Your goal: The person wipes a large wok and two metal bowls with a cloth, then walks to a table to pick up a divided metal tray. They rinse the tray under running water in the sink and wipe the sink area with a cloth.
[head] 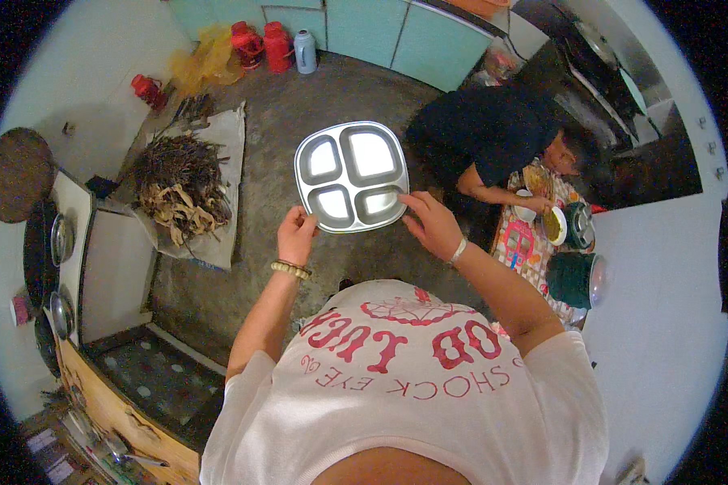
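A shiny stainless-steel divided tray [346, 187] is held out level in front of my body, above the dark floor. Its several compartments have bright bare bottoms with strong reflections. My left hand [297, 235] pinches the near left corner between thumb and fingers, a beaded bracelet on that wrist. On the other side, my right hand [431, 223] grips the near right edge, fingertips over the rim, with a pale band at the wrist.
At right, a person [491, 133] in dark clothes bends over a checked-cloth table [537, 257], a hand at a plate of food [555, 225]. Brushwood [179, 176] lies on a sack at left. Vacuum flasks [305, 51] stand by the green cabinets [364, 30].
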`<state>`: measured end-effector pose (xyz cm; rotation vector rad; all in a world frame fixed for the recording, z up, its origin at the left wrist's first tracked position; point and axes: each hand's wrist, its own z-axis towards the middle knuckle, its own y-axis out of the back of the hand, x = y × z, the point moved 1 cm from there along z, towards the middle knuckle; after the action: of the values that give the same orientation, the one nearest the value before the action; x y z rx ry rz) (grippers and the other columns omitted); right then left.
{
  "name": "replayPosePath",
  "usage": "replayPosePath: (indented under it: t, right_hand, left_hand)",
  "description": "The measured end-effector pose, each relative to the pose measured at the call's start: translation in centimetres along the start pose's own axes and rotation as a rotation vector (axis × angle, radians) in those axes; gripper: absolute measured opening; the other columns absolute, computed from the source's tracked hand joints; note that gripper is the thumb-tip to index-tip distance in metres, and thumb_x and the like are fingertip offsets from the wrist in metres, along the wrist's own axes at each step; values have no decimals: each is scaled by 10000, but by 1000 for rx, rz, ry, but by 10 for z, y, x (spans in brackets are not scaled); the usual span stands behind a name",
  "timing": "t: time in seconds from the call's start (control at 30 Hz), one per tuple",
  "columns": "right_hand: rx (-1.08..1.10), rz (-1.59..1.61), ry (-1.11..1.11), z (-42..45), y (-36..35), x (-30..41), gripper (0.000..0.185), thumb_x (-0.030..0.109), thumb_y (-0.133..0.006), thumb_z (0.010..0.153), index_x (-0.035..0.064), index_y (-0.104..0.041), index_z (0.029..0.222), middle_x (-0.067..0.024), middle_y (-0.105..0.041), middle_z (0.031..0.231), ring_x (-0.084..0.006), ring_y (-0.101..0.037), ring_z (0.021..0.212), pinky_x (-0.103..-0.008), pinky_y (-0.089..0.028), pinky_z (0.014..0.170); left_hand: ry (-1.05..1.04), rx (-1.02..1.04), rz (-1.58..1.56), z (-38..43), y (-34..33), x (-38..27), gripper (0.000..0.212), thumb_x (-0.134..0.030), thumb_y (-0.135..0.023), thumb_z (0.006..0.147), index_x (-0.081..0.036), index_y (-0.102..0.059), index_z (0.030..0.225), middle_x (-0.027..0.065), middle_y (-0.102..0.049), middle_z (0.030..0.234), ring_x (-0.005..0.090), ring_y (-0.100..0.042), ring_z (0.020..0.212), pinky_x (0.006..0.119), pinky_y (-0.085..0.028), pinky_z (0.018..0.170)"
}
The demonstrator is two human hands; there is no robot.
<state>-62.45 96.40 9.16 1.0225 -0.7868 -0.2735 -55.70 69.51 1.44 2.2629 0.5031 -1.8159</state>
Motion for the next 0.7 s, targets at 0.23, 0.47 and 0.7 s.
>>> replayPosePath:
  t: [0.23, 0.47, 0.7]
  right_hand:
    - [104, 69, 49, 38, -4, -15, 419, 97, -607, 780, 98, -483, 1180, -162, -525, 1058, -348, -555, 897, -398, -487, 752]
    - [130, 355, 77, 67, -13, -15, 457, 53, -513, 837, 57, -386, 1276, -203, -505, 1135, -317, -558, 942, -359, -460, 826]
    - [333, 814, 2, 128, -40, -30, 527, 158, -473, 905, 31, -247, 1364, -222, -487, 1232, -261, -505, 1093, -356, -404, 925]
  left_hand:
    - [-24, -116, -41, -10, 7, -7, 87, -102, -561, 841, -21, -550, 872, -6, -531, 708, 83, -505, 629, 228, -423, 574]
    - [-3, -297, -27, -38, 11, -12, 83, -98, -553, 827, -16, -538, 826, 7, -544, 710, 86, -499, 631, 236, -424, 581]
    - [37, -581, 2, -68, -12, 0, 162, -136, -564, 821, -9, -587, 919, 14, -555, 714, 84, -493, 627, 233, -415, 572]
